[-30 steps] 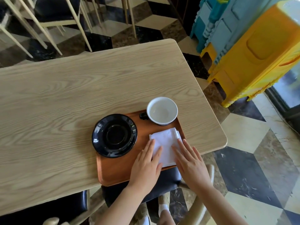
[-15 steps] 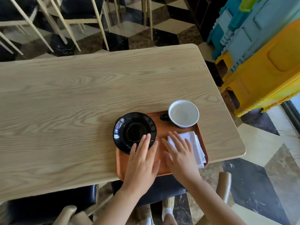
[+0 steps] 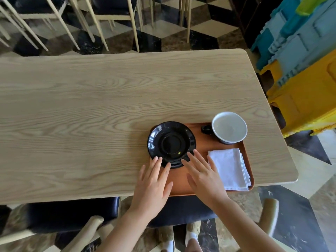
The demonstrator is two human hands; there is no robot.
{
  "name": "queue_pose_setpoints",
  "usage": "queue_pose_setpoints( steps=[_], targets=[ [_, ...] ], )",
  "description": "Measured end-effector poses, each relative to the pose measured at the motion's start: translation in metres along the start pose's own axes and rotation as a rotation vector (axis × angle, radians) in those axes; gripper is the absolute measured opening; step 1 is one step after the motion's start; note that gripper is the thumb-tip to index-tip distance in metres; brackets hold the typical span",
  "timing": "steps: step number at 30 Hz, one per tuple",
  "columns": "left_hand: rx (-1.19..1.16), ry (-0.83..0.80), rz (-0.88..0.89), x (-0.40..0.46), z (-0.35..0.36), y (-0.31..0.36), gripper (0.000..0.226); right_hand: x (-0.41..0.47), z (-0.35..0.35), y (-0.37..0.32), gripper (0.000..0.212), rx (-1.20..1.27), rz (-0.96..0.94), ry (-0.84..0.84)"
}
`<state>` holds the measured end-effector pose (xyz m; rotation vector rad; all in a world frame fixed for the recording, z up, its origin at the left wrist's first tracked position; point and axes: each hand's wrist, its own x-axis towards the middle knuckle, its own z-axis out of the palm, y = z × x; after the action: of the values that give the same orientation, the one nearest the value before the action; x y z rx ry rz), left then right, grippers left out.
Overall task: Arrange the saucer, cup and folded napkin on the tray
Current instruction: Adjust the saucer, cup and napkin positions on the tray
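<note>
An orange-brown tray (image 3: 201, 148) lies at the table's near right edge. A glossy black saucer (image 3: 171, 144) rests on its left end, overhanging the tray's left rim. A cup (image 3: 229, 127), white inside with a dark handle, stands upright at the tray's far right corner. A folded white napkin (image 3: 230, 168) lies flat on the tray's near right. My left hand (image 3: 152, 186) and my right hand (image 3: 203, 176) are flat with fingers spread, fingertips touching the saucer's near rim from either side. Neither hand holds anything.
The light wooden table (image 3: 91, 115) stretches to the left and far side. Yellow and blue plastic stools (image 3: 298, 73) are stacked beyond its right edge. Chairs (image 3: 101, 17) stand behind the table, and dark chair seats sit under its near edge.
Both hands left the napkin and slid left to the saucer's near rim. The napkin stays flat on the tray. The camera view shifted, placing the tray further right.
</note>
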<state>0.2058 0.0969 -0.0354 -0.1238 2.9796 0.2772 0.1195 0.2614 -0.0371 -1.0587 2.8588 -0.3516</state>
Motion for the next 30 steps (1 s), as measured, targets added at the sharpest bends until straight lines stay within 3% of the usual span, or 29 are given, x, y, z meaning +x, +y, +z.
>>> queue_pose_setpoints(
  steps=[30],
  targets=[
    [-0.010,-0.003,0.090,-0.024,-0.007,0.002,0.051,-0.031,-0.005,-0.008,0.038,0.013,-0.036,0.038]
  ],
)
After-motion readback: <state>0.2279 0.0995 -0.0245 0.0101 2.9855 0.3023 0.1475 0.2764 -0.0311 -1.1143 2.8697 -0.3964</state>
